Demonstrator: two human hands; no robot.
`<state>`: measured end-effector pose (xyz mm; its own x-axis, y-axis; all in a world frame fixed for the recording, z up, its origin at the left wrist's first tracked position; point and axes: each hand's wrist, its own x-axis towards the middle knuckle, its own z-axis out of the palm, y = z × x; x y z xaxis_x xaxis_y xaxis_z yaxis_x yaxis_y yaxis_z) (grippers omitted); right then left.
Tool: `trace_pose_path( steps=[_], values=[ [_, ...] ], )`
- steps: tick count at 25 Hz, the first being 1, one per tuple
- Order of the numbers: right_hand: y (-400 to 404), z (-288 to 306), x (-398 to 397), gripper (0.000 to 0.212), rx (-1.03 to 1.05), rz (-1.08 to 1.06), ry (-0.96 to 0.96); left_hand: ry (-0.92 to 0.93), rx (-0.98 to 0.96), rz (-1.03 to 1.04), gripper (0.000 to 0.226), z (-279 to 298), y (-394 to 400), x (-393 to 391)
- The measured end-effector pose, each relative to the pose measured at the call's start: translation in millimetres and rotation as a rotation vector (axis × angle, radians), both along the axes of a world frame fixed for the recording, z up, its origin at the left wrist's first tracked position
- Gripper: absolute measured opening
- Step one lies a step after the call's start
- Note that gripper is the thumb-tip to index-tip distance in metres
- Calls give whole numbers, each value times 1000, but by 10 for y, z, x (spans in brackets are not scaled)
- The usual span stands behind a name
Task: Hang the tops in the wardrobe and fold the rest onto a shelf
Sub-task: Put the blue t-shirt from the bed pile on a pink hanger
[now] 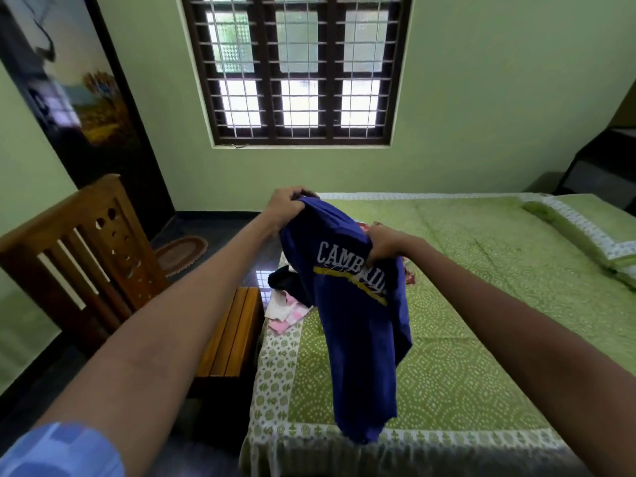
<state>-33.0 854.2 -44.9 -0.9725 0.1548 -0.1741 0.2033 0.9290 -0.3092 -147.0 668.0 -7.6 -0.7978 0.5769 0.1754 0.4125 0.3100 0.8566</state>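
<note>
A blue T-shirt (358, 325) with white "CAMBRIDGE" lettering and a yellow stripe hangs above the bed, held up by both hands. My left hand (284, 204) grips its upper edge at the top left. My right hand (385, 244) grips a bunch of the cloth beside the lettering. The shirt's lower end drapes down to the bed's front border. Behind it, a pile of other clothes (287, 290), dark, pink and white, lies at the bed's left edge; a bit of red cloth (409, 275) shows to the shirt's right.
The bed (481, 304) has a green patterned sheet and a pillow (585, 228) at the right. A wooden bench (234, 332) stands left of the bed, a wooden frame (79, 249) further left. A window fills the far wall; a dark door is at left.
</note>
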Motion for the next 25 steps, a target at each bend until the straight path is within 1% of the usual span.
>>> trace_pose_path(
  steps=[1,2,3,4,5,7,8,9,10,11,12,13,14,15,16,17,18,19,20,21,22,23,25],
  values=[
    [52,-95,78,45,95,-52,-93,49,-11,-30,30,31,15,-4],
    [95,-188,147,40,139,-104,-128,77,-6,-36,22,51,6,8],
    [143,-283,226,31,133,-161,-131,93,11,-13,13,55,-7,15],
    [213,-380,312,22,63,-218,-101,129,22,42,11,39,-38,-5],
    [304,-468,389,18,-118,-294,-42,168,14,93,15,6,-83,-42],
    [455,-574,514,20,-629,-480,131,250,-83,131,22,-39,-192,-125],
    [477,-591,561,18,-816,-540,253,276,-139,135,23,-73,-238,-193],
    [496,-606,565,18,-906,-585,381,281,-169,130,20,-114,-279,-256],
    [485,-605,558,19,-916,-602,472,269,-180,114,19,-152,-313,-293],
    [457,-588,542,20,-912,-591,509,262,-189,86,19,-193,-336,-297],
    [438,-571,522,21,-918,-568,445,241,-201,63,19,-229,-355,-271],
    [431,-553,506,28,-924,-533,270,169,-213,51,19,-263,-368,-241],
    [434,-534,499,37,-884,-477,8,31,-248,38,18,-278,-387,-217],
    [430,-512,505,46,-798,-402,-286,-146,-350,3,18,-289,-423,-197],
    [427,-509,501,56,-686,-339,-532,-328,-534,-51,22,-284,-490,-155],
    [433,-536,464,61,-602,-293,-682,-480,-736,-123,26,-297,-570,-131],
    [425,-583,407,56,-547,-288,-715,-589,-858,-192,27,-333,-638,-127],
    [410,-632,334,47,-508,-321,-629,-644,-860,-225,27,-427,-678,-193],
    [394,-697,268,42,-448,-356,-472,-668,-769,-205,28,-544,-692,-278],
    [395,-785,214,40,-378,-376,-326,-643,-638,-141,27,-715,-682,-403],
    [377,-855,179,38,-355,-379,-256,-575,-526,-83,23,-881,-676,-496],
    [341,-920,154,32,-380,-364,-252,-495,-460,-65,19,-1039,-656,-557],
    [324,-1122,73,18,-459,-350,-294,-347,-460,-87,14,-1390,-572,-661]
  ],
)
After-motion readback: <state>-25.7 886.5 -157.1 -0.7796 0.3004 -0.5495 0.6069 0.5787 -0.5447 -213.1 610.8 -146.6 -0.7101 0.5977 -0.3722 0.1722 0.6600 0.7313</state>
